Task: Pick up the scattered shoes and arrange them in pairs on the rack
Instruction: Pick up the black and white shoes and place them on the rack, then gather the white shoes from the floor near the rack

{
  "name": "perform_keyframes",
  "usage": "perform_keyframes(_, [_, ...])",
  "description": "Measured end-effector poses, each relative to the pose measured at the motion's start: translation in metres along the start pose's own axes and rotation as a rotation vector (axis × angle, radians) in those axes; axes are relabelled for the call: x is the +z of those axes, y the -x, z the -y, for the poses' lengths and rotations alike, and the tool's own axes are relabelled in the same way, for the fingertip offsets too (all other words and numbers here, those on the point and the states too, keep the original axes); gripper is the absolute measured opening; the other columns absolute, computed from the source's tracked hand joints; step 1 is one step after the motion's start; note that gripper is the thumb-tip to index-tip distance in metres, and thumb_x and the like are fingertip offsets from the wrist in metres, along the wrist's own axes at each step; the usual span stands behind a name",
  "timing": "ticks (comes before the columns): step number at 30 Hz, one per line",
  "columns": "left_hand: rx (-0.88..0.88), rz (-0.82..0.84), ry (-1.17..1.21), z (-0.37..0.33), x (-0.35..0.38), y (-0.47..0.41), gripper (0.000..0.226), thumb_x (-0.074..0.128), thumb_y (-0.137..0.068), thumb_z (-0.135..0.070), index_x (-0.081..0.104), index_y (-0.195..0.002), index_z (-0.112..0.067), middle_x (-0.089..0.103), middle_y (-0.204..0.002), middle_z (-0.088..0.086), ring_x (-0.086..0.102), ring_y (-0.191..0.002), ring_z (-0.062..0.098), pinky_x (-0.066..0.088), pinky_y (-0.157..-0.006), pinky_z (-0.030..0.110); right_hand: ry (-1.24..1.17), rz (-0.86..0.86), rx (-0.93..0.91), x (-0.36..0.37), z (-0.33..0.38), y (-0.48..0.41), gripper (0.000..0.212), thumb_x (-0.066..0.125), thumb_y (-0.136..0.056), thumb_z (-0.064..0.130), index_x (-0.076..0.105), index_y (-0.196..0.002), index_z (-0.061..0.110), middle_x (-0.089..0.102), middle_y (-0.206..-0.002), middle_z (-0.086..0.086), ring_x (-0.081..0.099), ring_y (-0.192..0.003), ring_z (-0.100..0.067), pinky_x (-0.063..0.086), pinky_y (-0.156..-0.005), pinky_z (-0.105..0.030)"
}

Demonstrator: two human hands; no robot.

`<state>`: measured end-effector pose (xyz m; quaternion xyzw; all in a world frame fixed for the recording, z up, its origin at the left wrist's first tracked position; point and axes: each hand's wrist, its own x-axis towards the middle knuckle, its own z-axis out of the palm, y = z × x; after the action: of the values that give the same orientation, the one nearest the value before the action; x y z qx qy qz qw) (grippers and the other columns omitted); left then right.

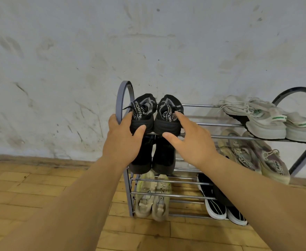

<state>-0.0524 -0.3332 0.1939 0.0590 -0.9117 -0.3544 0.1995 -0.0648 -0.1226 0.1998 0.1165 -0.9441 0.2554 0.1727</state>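
Bare left hand (120, 142), bare right hand (193, 142), forearms (76, 196) uncovered

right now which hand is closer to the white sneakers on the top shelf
Right. The right hand touches the black shoes, left of the white sneakers; the left hand holds those shoes farther left.

The black shoes (155, 113) are patterned with grey and white lettering. Green stripes are seen on the off-white trainers (264, 122). The beige-and-mauve pair (253, 156) is marked with dark lettering. A plain black pair (163, 156) and a pale cream pair (153, 196) are also seen. The black slip-ons (219, 207) are trimmed with white soles and thin white lines. The rack (120, 102) is finished in grey, with silvery bars. The whitish wall (76, 51) is smudged grey; the floor (31, 187) is laid in honey-brown wood.
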Motion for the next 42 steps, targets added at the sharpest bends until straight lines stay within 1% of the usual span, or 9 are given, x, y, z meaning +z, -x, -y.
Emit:
perform_keyframes(11, [-0.001, -0.018, -0.002, 0.0, 0.004, 0.0, 0.066, 0.05, -0.1, -0.056, 0.031, -0.158, -0.033, 0.018, -0.161, 0.006, 0.043, -0.138, 0.031, 0.043, -0.108, 0.045, 0.03, -0.017, 0.048, 0.0, 0.003, 0.001, 0.08, 0.053, -0.095, 0.066, 0.024, -0.161, 0.031, 0.064, -0.138, 0.004, 0.061, -0.121, -0.023, 0.041, -0.109, -0.044])
perform_keyframes(16, [-0.001, -0.01, 0.023, 0.001, 0.006, -0.001, 0.067, 0.05, -0.1, -0.056, 0.028, -0.159, -0.032, 0.016, -0.162, 0.006, 0.042, -0.139, 0.032, 0.043, -0.111, 0.047, 0.042, -0.028, 0.015, 0.006, 0.0, 0.0, 0.08, 0.05, -0.096, 0.066, 0.021, -0.162, 0.03, 0.069, -0.124, 0.006, 0.062, -0.117, -0.02, 0.038, -0.107, -0.043])
perform_keyframes(21, [-0.117, -0.047, 0.033, -0.023, 0.005, 0.026, 0.07, 0.056, -0.099, -0.05, 0.026, -0.158, -0.027, 0.017, -0.161, 0.011, 0.029, -0.143, 0.037, 0.036, -0.113, 0.051, 0.189, 0.086, -0.147, -0.01, -0.016, 0.013, 0.092, 0.057, -0.096, 0.058, 0.01, -0.164, 0.017, 0.054, -0.148, -0.005, 0.051, -0.132, -0.026, 0.039, -0.111, -0.045])
perform_keyframes(23, [-0.124, -0.099, -0.03, -0.042, 0.002, 0.043, 0.072, 0.06, -0.095, -0.05, 0.027, -0.154, -0.025, 0.025, -0.151, 0.012, 0.034, -0.134, 0.035, 0.04, -0.108, 0.051, 0.186, 0.063, -0.25, -0.025, -0.029, 0.039, 0.085, 0.062, -0.095, 0.049, 0.021, -0.162, 0.015, 0.044, -0.156, -0.006, 0.041, -0.142, -0.025, 0.029, -0.119, -0.041])
perform_keyframes(26, [0.107, -0.062, -0.106, -0.075, 0.003, 0.074, 0.072, 0.062, -0.092, -0.052, 0.029, -0.151, -0.027, 0.034, -0.135, 0.007, 0.041, -0.12, 0.028, 0.044, -0.102, 0.044, 0.263, 0.1, -0.346, -0.05, -0.067, 0.092, 0.06, 0.063, -0.093, 0.043, 0.046, -0.147, 0.023, 0.054, -0.139, 0.002, 0.05, -0.128, -0.019, 0.042, -0.11, -0.041])
perform_keyframes(29, [0.224, 0.26, -0.086, -0.092, 0.024, 0.108, 0.066, 0.059, -0.095, -0.054, 0.032, -0.151, -0.029, 0.032, -0.134, 0.002, 0.041, -0.123, 0.027, 0.045, -0.102, 0.042, 0.33, 0.47, -0.141, -0.078, -0.126, 0.146, 0.05, 0.06, -0.096, 0.048, 0.049, -0.143, 0.032, 0.05, -0.136, 0.012, 0.052, -0.123, -0.011, 0.04, -0.097, -0.021])
perform_keyframes(33, [0.271, 0.667, -0.135, -0.092, 0.064, 0.147, 0.069, 0.058, -0.096, -0.055, 0.03, -0.154, -0.031, 0.031, -0.149, 0.0, 0.042, -0.135, 0.025, 0.039, -0.111, 0.041, 0.401, 0.803, 0.215, -0.093, -0.205, 0.202, 0.067, 0.057, -0.095, 0.061, 0.037, -0.154, 0.035, 0.042, -0.152, 0.005, 0.049, -0.132, -0.016, 0.041, -0.105, -0.03])
perform_keyframes(38, [0.411, 1.003, -0.297, -0.091, 0.127, 0.189, 0.079, 0.059, -0.095, -0.056, 0.02, -0.16, -0.032, 0.025, -0.163, 0.0, 0.031, -0.148, 0.022, 0.033, -0.116, 0.035, 0.298, 0.807, 0.637, -0.075, -0.287, 0.263, 0.084, 0.066, -0.09, 0.061, 0.029, -0.158, 0.028, 0.041, -0.152, -0.008, 0.054, -0.127, -0.026, 0.046, -0.098, -0.032])
perform_keyframes(42, [0.451, 1.108, -0.381, -0.091, 0.171, 0.2, 0.079, 0.059, -0.094, -0.058, 0.02, -0.159, -0.034, 0.026, -0.163, 0.0, 0.033, -0.147, 0.023, 0.035, -0.116, 0.039, 0.169, 0.743, 0.913, -0.038, -0.344, 0.299, 0.11, 0.072, -0.082, 0.067, 0.011, -0.164, 0.027, 0.035, -0.156, -0.019, 0.056, -0.123, -0.036, 0.052, -0.089, -0.039])
